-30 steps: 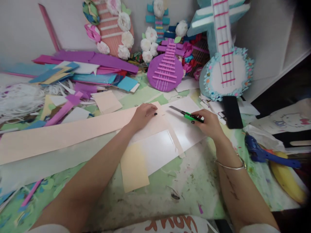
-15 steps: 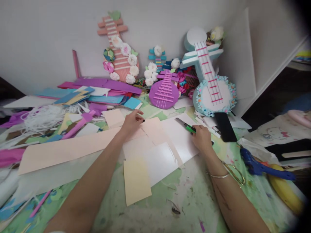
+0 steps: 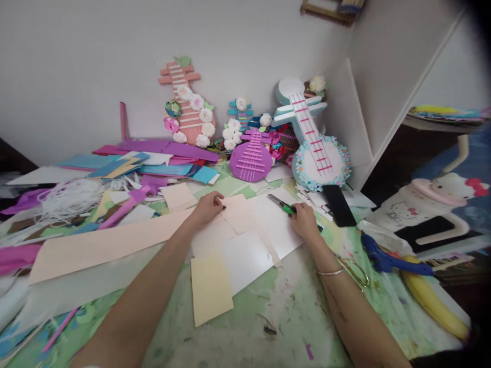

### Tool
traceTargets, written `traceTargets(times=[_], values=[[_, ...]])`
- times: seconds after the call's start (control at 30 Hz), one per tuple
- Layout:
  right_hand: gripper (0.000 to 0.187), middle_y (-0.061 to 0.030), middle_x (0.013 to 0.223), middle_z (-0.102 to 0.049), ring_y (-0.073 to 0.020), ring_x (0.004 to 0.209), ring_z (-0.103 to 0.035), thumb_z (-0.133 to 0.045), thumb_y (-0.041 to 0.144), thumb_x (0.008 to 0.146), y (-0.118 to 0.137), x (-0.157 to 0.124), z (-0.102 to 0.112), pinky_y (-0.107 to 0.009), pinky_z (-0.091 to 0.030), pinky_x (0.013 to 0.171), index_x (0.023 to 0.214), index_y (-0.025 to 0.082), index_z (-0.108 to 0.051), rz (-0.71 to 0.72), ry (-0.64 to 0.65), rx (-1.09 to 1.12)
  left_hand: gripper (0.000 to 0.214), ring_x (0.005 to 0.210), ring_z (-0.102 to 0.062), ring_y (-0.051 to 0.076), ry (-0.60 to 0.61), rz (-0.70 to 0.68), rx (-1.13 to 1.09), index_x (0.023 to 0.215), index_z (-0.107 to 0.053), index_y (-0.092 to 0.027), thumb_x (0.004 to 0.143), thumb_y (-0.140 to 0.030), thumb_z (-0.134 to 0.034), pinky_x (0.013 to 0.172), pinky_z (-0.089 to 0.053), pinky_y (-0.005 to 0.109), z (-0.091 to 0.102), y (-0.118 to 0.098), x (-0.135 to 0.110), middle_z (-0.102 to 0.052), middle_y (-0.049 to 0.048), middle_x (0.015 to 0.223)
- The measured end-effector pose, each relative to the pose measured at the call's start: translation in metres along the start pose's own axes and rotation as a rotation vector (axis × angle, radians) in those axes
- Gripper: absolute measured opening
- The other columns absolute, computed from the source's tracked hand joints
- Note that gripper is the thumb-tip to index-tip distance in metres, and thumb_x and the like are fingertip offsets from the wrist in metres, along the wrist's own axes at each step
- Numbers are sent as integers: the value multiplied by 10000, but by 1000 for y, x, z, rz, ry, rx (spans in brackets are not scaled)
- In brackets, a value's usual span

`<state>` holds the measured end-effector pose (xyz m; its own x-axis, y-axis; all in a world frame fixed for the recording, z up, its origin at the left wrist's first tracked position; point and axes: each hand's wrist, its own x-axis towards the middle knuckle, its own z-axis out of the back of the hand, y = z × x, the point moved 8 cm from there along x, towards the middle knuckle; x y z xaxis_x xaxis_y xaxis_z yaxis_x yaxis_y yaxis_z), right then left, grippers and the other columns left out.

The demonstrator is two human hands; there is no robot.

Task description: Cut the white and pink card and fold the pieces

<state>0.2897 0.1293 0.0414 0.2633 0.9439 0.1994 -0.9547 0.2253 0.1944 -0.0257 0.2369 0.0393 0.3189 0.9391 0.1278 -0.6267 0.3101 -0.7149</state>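
Observation:
My right hand [image 3: 305,221] is closed round a green-handled utility knife [image 3: 286,206], its blade pointing left and away over a white sheet [image 3: 276,221]. My left hand [image 3: 207,208] hovers at or rests on the pale peach foam pieces [image 3: 238,208]; its fingers are loosely bent, with a gap between thumb and index. Whether it touches the foam is hard to make out. Between my arms lie more overlapping pieces, among them a glossy white one [image 3: 247,260] and a pale yellow rectangle [image 3: 211,289].
A long peach strip [image 3: 111,245] lies under my left forearm's side. Foam scraps and white string [image 3: 67,199] crowd the left. Decorated lute shapes, including a purple one [image 3: 251,162], lean at the back. Rightward are a phone [image 3: 339,205], scissors [image 3: 355,273], a blue glue gun [image 3: 391,258] and a banana [image 3: 435,299].
The camera view has tilted up and turned slightly right, showing more wall and a cup at the right. Both hands keep nearly the same places over the sheets; the knife stays in my right hand.

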Motion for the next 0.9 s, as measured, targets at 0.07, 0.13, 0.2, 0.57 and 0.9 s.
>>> traceTargets(times=[0.07,0.13,0.2,0.57,0.9], values=[[318,-163,1114,-598,-296,1047,-523,-485,91,837,0,0,-1,-368,-416,847,1124,128,-616,-22,10,12,260,711,-601,162,-35,15,56,981,-589,-179,724,-213,-579,641,-452,246,10,4,3,-624,-7,762],[311,-164,1139,-592,-303,1071,-515,-493,97,838,-1,0,-2,-367,-411,850,1125,134,-608,-37,20,26,265,720,-600,165,-72,33,121,984,-588,-171,720,-191,-570,670,-457,253,24,9,5,-628,2,783],[292,-167,1158,-590,-310,1084,-514,-516,111,832,-3,0,-1,-370,-409,844,1110,142,-599,-50,26,45,252,745,-604,183,-111,50,197,967,-592,-162,718,-155,-555,717,-465,281,40,12,7,-629,20,801],[387,-83,956,-686,-260,891,-634,-564,65,692,-13,1,21,-346,-443,785,1056,192,-532,10,-28,272,187,1068,-595,269,41,-243,464,1010,-628,-130,852,-224,-595,941,-457,391,-19,-91,-43,-645,132,1085],[456,62,736,-544,-110,455,-567,-727,409,666,-21,-2,23,-260,-464,451,1035,245,-514,-187,-75,1337,979,1419,-211,396,394,-495,708,1419,-351,51,825,-717,-467,1127,-286,488,-146,-134,-150,-255,278,1505]])
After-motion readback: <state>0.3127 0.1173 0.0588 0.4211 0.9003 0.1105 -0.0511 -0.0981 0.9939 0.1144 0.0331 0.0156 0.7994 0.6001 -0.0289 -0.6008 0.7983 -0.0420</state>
